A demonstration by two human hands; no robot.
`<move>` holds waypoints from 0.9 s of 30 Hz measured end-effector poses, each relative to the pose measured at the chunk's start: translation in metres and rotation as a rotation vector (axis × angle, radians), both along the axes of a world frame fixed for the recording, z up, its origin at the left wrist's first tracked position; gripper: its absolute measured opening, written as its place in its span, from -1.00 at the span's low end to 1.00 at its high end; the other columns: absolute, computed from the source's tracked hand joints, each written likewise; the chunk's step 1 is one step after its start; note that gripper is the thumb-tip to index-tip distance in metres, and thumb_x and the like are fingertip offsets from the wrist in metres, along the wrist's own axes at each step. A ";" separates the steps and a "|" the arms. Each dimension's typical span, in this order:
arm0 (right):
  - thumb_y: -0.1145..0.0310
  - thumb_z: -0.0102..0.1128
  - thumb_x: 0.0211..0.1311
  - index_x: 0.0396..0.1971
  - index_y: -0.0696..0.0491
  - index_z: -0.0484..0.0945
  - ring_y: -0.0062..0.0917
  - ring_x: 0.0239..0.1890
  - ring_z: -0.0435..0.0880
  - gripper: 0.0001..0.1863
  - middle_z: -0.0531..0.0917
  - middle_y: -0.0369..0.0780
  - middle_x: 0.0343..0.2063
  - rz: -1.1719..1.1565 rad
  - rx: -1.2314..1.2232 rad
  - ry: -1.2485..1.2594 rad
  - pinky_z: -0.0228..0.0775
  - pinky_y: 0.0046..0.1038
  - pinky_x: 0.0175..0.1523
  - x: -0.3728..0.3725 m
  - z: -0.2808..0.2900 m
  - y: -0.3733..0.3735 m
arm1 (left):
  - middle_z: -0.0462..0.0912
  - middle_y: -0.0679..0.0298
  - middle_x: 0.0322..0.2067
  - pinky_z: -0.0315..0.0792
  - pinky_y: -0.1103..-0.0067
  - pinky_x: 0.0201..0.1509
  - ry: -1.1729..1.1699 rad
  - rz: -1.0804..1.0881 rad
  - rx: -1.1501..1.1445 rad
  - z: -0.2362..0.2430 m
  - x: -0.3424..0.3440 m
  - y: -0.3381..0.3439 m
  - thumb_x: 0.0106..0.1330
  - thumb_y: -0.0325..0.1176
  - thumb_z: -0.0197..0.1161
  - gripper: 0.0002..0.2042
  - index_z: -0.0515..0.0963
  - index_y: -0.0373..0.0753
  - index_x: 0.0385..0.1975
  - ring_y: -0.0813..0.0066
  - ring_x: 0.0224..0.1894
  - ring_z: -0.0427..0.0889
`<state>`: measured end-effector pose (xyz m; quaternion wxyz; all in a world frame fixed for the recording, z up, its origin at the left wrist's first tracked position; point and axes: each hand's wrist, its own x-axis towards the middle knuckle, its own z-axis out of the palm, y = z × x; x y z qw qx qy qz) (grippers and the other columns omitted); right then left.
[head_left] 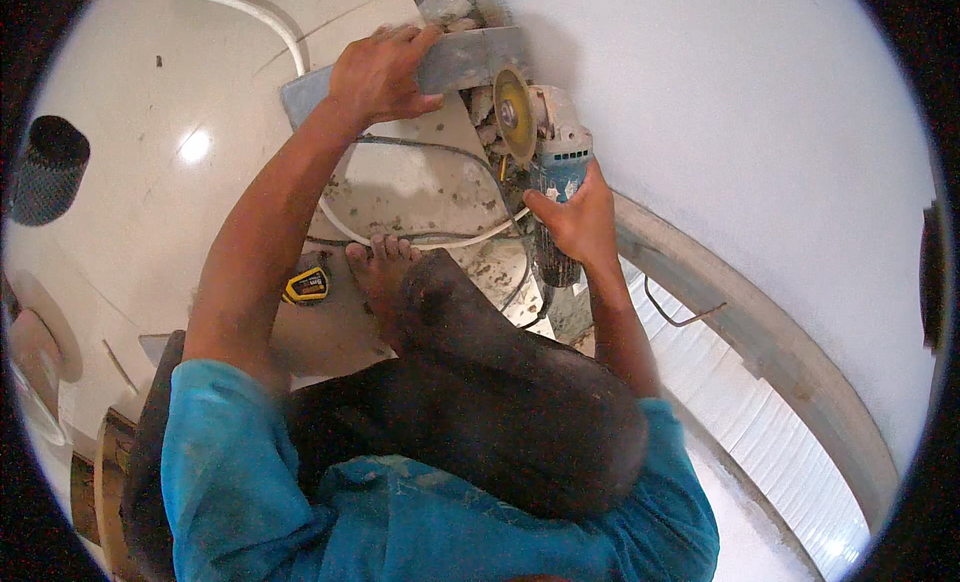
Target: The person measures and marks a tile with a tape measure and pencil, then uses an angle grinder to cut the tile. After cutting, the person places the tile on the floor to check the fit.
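My left hand [385, 77] lies across a long grey tile strip [465, 62], its fingers over the far edge and its thumb by the near edge, gripping it. In my right hand [580, 222] is an angle grinder [562, 172], held round its blue and black body. The grinder's yellowish cutting disc [514, 117] stands upright just below the strip's right end. From this view I cannot tell whether the disc touches the strip or spins.
Broken rubble [487, 132] lies along the white wall [720, 102]. A white hose [350, 232] and a dark cord [440, 147] loop over the dusty floor. A yellow-black tape measure [307, 286] sits beside my bare foot [385, 272]. A dark mesh cylinder [48, 172] is at far left.
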<state>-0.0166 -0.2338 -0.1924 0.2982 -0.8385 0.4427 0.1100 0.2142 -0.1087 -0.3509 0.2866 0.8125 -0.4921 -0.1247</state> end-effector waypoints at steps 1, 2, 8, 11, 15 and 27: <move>0.27 0.54 -0.16 0.07 0.17 0.40 -0.06 -0.04 0.68 -0.27 0.68 0.05 -0.12 0.000 -0.010 0.017 0.49 -0.16 0.06 0.002 0.000 0.001 | 0.62 0.16 -0.06 0.57 0.26 0.02 -0.001 -0.002 -0.015 0.000 0.000 0.000 -0.06 0.01 0.50 -0.25 0.38 -0.08 0.17 0.09 0.03 0.61; 0.26 0.53 -0.16 0.06 0.17 0.40 -0.05 -0.04 0.68 -0.27 0.68 0.05 -0.13 -0.008 -0.009 0.043 0.49 -0.16 0.05 0.003 0.000 0.002 | 0.62 0.16 -0.06 0.57 0.26 0.01 -0.001 -0.006 -0.001 0.001 0.001 0.002 -0.05 0.01 0.49 -0.25 0.37 -0.08 0.17 0.09 0.04 0.61; 0.24 0.52 -0.18 0.03 0.17 0.41 -0.03 -0.08 0.69 -0.28 0.68 0.06 -0.16 0.011 -0.076 0.070 0.51 -0.14 0.01 0.011 0.000 0.010 | 0.61 0.18 -0.02 0.57 0.25 0.03 0.023 -0.015 0.116 0.003 0.000 0.010 -0.01 0.05 0.47 -0.28 0.38 -0.06 0.17 0.11 0.05 0.60; 0.32 0.49 -0.13 0.00 0.16 0.46 -0.23 -0.15 0.70 -0.37 0.70 -0.05 -0.19 0.010 -0.132 0.122 0.49 -0.27 0.01 0.013 0.001 0.013 | 0.60 0.20 0.01 0.57 0.24 0.05 -0.018 -0.037 0.114 -0.001 0.000 0.011 0.01 0.06 0.45 -0.28 0.37 -0.05 0.18 0.11 0.07 0.60; 0.35 0.48 -0.11 -0.03 0.15 0.49 -0.34 -0.19 0.70 -0.43 0.71 -0.10 -0.22 0.022 -0.148 0.107 0.48 -0.34 0.00 0.017 -0.001 0.013 | 0.60 0.21 0.02 0.57 0.24 0.07 0.016 -0.045 0.103 -0.007 0.002 0.011 0.05 0.06 0.42 -0.28 0.35 -0.04 0.21 0.11 0.07 0.59; 0.33 0.47 -0.11 -0.07 0.17 0.52 -0.36 -0.21 0.70 -0.46 0.71 -0.11 -0.25 -0.006 -0.103 0.122 0.48 -0.36 -0.02 0.024 -0.009 0.009 | 0.60 0.20 0.00 0.57 0.23 0.07 0.021 -0.058 0.134 -0.008 0.004 0.010 0.06 0.09 0.43 -0.27 0.35 -0.07 0.21 0.11 0.05 0.62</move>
